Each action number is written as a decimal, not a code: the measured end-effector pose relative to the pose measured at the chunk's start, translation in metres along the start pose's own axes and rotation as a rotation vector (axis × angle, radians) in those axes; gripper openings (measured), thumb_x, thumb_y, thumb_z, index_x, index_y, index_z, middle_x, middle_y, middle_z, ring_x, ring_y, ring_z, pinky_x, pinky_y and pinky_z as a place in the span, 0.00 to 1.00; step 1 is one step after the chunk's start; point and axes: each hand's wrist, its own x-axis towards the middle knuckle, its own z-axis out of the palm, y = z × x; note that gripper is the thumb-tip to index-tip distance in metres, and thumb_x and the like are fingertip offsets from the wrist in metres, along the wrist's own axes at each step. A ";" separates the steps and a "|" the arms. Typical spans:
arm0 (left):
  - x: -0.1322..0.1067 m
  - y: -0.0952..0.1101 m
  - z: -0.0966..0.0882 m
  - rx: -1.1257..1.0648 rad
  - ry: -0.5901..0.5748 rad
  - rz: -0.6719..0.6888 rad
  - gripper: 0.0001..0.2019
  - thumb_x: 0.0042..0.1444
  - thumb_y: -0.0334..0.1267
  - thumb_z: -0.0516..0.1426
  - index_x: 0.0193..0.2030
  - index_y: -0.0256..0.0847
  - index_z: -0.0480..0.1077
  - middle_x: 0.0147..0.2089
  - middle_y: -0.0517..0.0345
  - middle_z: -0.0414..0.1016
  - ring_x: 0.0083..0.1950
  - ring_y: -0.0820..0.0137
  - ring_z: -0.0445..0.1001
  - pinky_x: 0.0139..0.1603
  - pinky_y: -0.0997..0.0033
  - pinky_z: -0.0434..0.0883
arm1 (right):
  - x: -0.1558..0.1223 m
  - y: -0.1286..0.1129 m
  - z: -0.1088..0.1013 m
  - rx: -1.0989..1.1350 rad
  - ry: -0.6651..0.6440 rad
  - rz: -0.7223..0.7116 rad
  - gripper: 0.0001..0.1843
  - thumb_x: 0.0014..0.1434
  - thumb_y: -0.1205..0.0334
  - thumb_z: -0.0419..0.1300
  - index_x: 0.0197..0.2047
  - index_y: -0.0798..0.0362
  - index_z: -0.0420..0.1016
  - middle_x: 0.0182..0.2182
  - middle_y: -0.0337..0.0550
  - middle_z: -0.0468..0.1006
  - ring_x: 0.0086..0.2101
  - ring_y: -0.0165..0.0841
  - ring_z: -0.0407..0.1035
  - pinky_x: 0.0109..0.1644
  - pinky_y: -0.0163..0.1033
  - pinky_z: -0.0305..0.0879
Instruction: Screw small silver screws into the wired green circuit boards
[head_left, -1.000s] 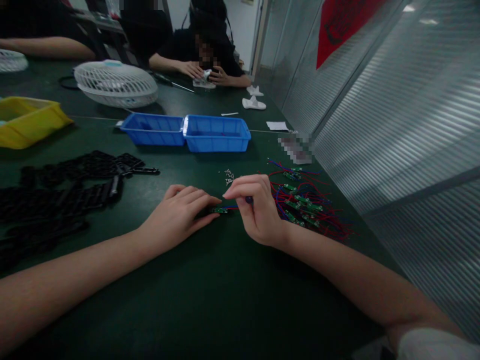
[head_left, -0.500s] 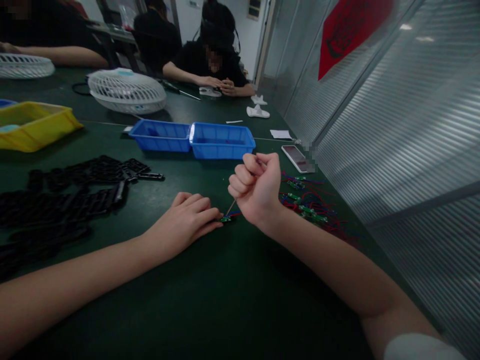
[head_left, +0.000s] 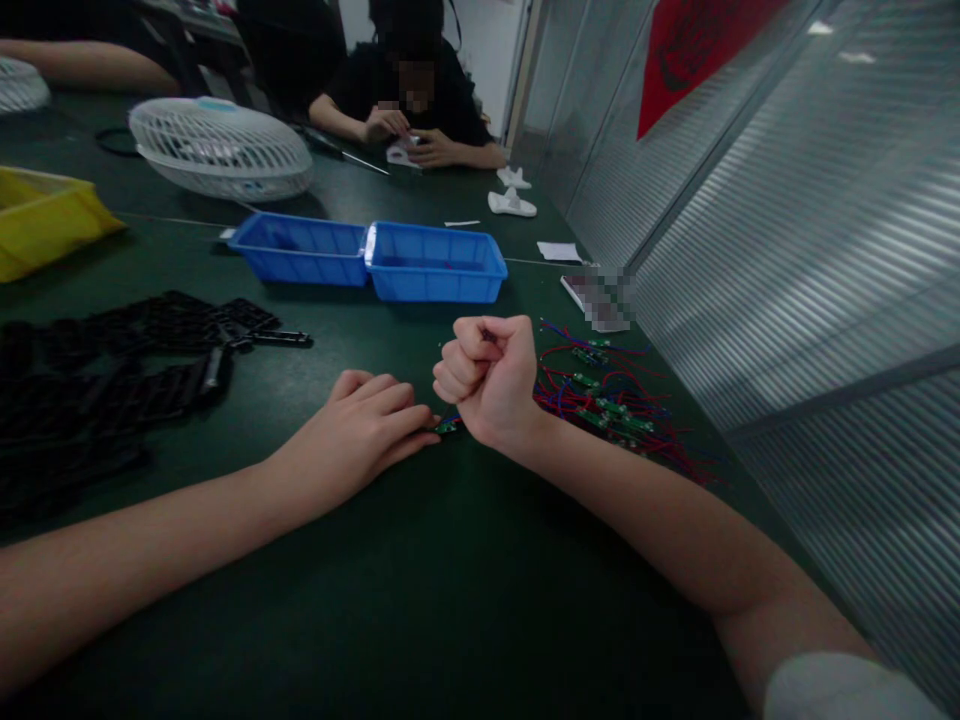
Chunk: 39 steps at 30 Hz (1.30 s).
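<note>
My left hand [head_left: 367,430] lies on the table, its thumb and fingertips closed on the edge of a small green circuit board [head_left: 448,427]. Red and blue wires lead from the board toward my right hand [head_left: 491,385]. That hand is a fist around a screwdriver [head_left: 490,337]; only the dark reddish end of its handle shows at the top. The fist stands just above and right of the board and hides most of the shaft, so I cannot tell whether the tip touches the board. Several more wired circuit boards [head_left: 611,408] lie in a pile right of my fist.
Two blue bins [head_left: 439,268] stand beyond my hands. Black plastic parts [head_left: 161,370] are heaped at left, near a yellow bin [head_left: 52,220]. Farther back are a white fan grille [head_left: 221,150] and a co-worker [head_left: 420,110]. A phone [head_left: 592,300] lies by the partition [head_left: 787,250].
My view has shifted slightly. The screwdriver's shaft, seen between fist and board before, is now mostly hidden as the fist sits lower over the board. The co-worker's hands have lifted a white part.
</note>
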 end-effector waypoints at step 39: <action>0.004 0.000 -0.006 -0.086 -0.051 -0.022 0.12 0.67 0.46 0.51 0.45 0.44 0.72 0.42 0.55 0.73 0.45 0.63 0.67 0.45 0.60 0.58 | -0.021 -0.038 0.010 -1.242 -0.188 -0.405 0.09 0.58 0.66 0.53 0.44 0.52 0.62 0.36 0.38 0.63 0.35 0.29 0.61 0.39 0.36 0.62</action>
